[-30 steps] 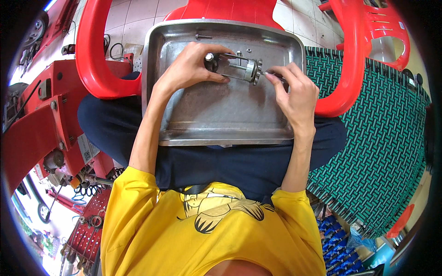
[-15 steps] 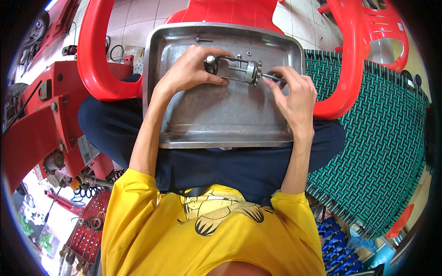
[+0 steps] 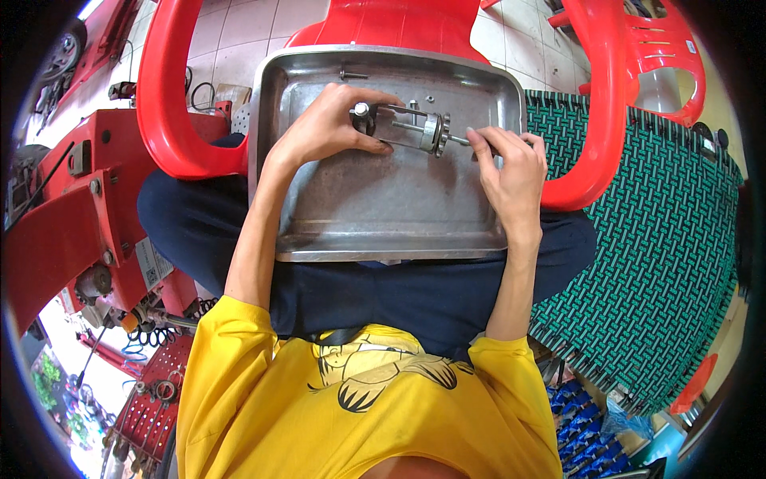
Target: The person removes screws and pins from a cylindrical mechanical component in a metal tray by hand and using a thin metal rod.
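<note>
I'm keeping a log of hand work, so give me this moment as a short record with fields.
Left hand: holds the metal assembly by its left end
Right hand: pinches a thin rod at the toothed end
Tray: metal, beneath both hands
Loose in tray: bolt, small metal piece
Right side: green woven surface

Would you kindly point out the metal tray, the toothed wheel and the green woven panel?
Metal tray (image 3: 391,203): head view, on its bare floor.
Toothed wheel (image 3: 443,136): head view, near its middle.
Green woven panel (image 3: 638,239): head view, on its weave.
</note>
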Action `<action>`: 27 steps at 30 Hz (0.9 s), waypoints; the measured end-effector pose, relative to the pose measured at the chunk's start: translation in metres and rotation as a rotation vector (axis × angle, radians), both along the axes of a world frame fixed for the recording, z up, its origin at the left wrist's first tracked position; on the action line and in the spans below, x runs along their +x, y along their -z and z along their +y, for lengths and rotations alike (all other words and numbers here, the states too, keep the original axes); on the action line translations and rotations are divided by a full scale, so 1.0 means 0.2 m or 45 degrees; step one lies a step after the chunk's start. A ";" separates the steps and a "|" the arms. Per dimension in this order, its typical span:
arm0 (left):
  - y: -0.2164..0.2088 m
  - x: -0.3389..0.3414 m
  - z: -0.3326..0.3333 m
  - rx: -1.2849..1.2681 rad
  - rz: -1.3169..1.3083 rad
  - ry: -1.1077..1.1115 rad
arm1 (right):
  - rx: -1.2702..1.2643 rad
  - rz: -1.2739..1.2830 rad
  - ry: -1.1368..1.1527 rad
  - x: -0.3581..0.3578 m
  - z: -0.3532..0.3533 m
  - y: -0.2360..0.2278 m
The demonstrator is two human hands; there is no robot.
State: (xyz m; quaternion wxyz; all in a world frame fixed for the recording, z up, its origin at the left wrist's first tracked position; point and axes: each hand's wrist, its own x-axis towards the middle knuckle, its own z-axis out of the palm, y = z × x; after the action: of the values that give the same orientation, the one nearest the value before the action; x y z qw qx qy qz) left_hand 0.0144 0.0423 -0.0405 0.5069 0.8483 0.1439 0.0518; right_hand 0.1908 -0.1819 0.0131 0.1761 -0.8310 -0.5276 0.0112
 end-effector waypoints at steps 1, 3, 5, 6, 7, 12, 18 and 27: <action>0.01 0.00 0.00 0.019 -0.020 0.008 | 0.030 0.051 0.021 -0.01 0.01 -0.02; 0.02 -0.01 0.01 -0.002 -0.058 -0.018 | 0.089 0.153 0.063 -0.02 0.04 -0.07; 0.02 -0.01 0.02 -0.017 -0.074 -0.023 | 0.170 0.300 0.132 -0.01 0.02 -0.05; 0.02 -0.01 0.02 -0.022 -0.066 -0.023 | 0.210 0.373 0.166 0.00 0.01 -0.05; 0.02 -0.01 0.02 -0.026 -0.058 -0.024 | 0.196 0.344 0.162 0.00 0.01 -0.04; 0.01 -0.02 0.02 -0.044 -0.037 -0.052 | 0.170 0.158 0.148 -0.01 0.01 -0.04; 0.02 -0.02 0.03 -0.052 -0.050 -0.045 | 0.424 0.580 0.244 0.01 0.01 -0.05; 0.01 -0.03 0.04 -0.049 -0.013 -0.076 | 0.487 0.558 0.077 0.05 0.00 0.01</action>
State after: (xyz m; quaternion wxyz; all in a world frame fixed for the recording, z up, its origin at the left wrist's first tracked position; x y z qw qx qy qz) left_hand 0.0085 0.0504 -0.0433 0.5220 0.8335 0.1674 0.0686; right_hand 0.2000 -0.1828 0.0117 0.4396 -0.7759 -0.4443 0.0854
